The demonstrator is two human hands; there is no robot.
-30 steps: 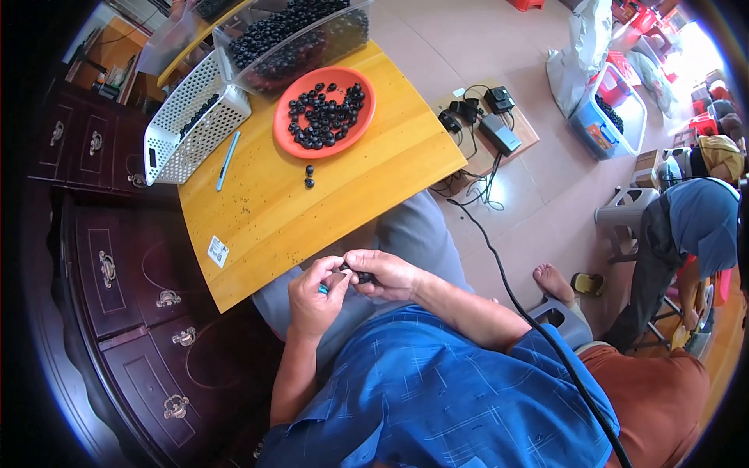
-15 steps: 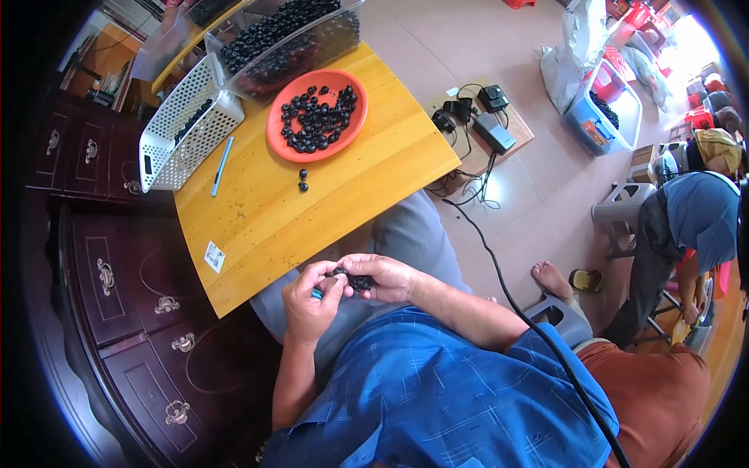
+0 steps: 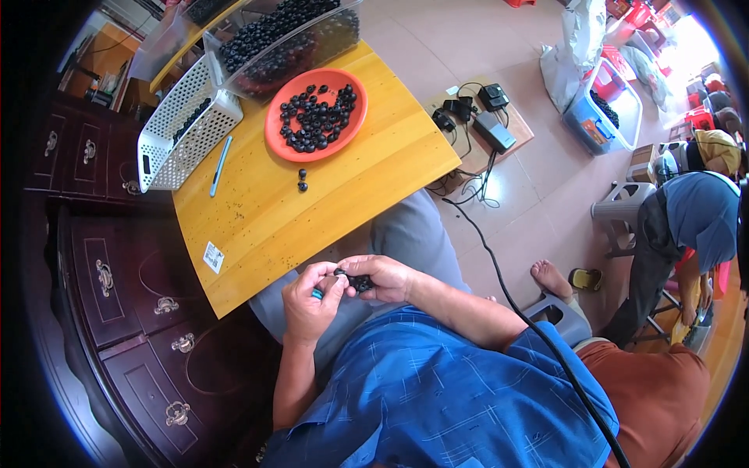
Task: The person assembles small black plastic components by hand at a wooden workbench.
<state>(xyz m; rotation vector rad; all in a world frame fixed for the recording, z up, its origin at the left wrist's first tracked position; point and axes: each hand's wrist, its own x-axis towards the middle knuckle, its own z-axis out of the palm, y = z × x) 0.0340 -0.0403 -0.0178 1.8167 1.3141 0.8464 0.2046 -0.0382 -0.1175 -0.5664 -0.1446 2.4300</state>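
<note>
Above my lap, just off the near edge of the table, my two hands meet. Several small black round pieces (image 3: 361, 284) rest in the curled fingers of my right hand (image 3: 390, 278). My left hand (image 3: 307, 310) is closed, its thumb and finger pinched at one black piece (image 3: 339, 272) between the hands. From the left fist shows the end of a teal object (image 3: 317, 293); the rest of it is hidden. On the table, an orange plate (image 3: 316, 157) holds many similar black pieces. A few loose ones (image 3: 303, 186) lie in front of it.
A light blue pen-like tool (image 3: 221, 166) and a white label (image 3: 213, 257) lie on the yellow table (image 3: 374, 168). Behind are a white perforated basket (image 3: 160, 160) and a clear bin (image 3: 343, 35) of black pieces. Dark drawers (image 3: 117, 304) stand left; a black cable (image 3: 499, 273) runs right, near co-workers.
My hands stay in nearly the same place, with only a slight shift of the fingers around the black pieces. Things on the table have not moved.
</note>
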